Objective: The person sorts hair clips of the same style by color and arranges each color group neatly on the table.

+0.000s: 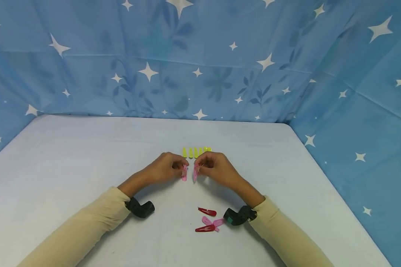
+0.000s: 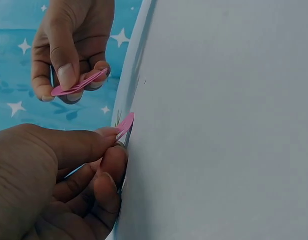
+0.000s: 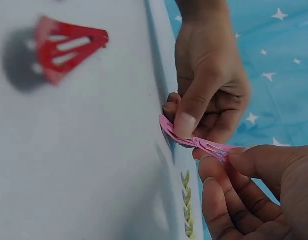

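Note:
Two pink snap hair clips are held close together above the middle of the table. My left hand (image 1: 163, 170) pinches one pink hair clip (image 1: 184, 178) between thumb and fingers; its tip sticks out past the fingertips in the left wrist view. Opposite it, my right hand (image 1: 219, 170) pinches the other pink hair clip (image 1: 195, 175), which hangs tip down in the head view. Just behind both hands, several yellow hair clips (image 1: 191, 153) stand in a row, partly hidden by the right hand.
Nearer me lies a red hair clip (image 1: 207, 211). Beside it, a second red hair clip (image 1: 204, 229) overlaps crossed pink hair clips (image 1: 218, 222), close to the right wrist's black camera (image 1: 237, 216). A blue star-patterned curtain (image 1: 200, 66) borders the white table (image 1: 87, 155).

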Demonstrator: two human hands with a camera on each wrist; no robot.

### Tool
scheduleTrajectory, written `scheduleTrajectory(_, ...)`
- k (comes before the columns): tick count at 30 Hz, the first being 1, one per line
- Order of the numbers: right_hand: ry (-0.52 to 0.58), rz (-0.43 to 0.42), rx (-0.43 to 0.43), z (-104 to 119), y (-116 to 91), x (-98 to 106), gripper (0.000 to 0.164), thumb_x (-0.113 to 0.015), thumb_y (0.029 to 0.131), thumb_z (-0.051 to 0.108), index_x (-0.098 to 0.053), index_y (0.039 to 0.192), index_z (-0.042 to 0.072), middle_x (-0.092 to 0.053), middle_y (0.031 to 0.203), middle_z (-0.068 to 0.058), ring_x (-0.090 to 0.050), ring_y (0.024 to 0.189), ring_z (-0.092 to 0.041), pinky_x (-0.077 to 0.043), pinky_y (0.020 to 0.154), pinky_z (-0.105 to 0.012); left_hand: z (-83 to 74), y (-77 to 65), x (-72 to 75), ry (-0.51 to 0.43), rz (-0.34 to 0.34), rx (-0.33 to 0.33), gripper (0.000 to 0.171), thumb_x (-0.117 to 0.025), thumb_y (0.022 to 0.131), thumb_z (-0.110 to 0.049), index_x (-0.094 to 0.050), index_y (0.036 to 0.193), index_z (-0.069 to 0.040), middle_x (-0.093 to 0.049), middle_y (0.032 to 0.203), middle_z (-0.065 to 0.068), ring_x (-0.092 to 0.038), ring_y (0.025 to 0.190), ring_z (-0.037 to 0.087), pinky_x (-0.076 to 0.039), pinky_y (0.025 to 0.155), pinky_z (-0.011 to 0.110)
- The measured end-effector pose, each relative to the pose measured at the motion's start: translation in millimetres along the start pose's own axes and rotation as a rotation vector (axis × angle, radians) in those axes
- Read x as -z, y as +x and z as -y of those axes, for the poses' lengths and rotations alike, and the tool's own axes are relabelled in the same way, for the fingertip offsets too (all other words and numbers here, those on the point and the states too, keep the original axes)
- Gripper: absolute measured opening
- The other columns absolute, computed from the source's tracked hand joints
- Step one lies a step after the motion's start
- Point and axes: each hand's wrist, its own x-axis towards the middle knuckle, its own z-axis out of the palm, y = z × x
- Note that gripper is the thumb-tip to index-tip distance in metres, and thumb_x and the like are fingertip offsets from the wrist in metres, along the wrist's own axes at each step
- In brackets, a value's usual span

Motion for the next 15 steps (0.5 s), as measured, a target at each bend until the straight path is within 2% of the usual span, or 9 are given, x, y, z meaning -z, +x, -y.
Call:
scheduleTrajectory(7, 0.005, -0.005, -0.009, -9.3, 4.6, 1.1, 0.011, -0.068, 0.089, 0.000, -0.070, 0.099, 0.001, -0.067, 0.088, -0.011, -0.059, 0.075, -0.013, -0.049, 0.067, -0.022, 5.8, 11.5, 0.6, 0.056, 0.034, -0.038, 0.024, -0.072, 0.087, -0.006, -0.073, 0.109, 0.002, -0.071, 0.086, 0.003, -0.058, 0.076, 0.008, -0.049, 0.070, 0.023)
scheduleTrajectory(11, -0.016, 0.011, -0.045, -13.4, 11.2, -2.3, 0.012, -0.068, 0.088, 0.001, -0.071, 0.100, 0.002, -0.066, 0.085, -0.009, -0.058, 0.070, -0.013, -0.049, 0.061, -0.022, 5.3, 12.5, 3.2, 0.092, 0.049, -0.026, 0.024, -0.072, 0.087, -0.007, -0.073, 0.109, 0.003, -0.072, 0.092, 0.006, -0.061, 0.081, 0.011, -0.050, 0.074, 0.025)
scheduleTrajectory(15, -0.053, 0.027, -0.057, -14.6, 19.0, -5.3, 0.012, -0.068, 0.088, 0.000, -0.071, 0.099, 0.002, -0.067, 0.085, -0.009, -0.059, 0.071, -0.012, -0.049, 0.062, -0.022, 4.4, 11.7, 6.0, 0.125, 0.062, -0.004, 0.024, -0.072, 0.088, -0.008, -0.073, 0.110, 0.002, -0.069, 0.092, 0.007, -0.060, 0.083, 0.012, -0.049, 0.075, 0.026)
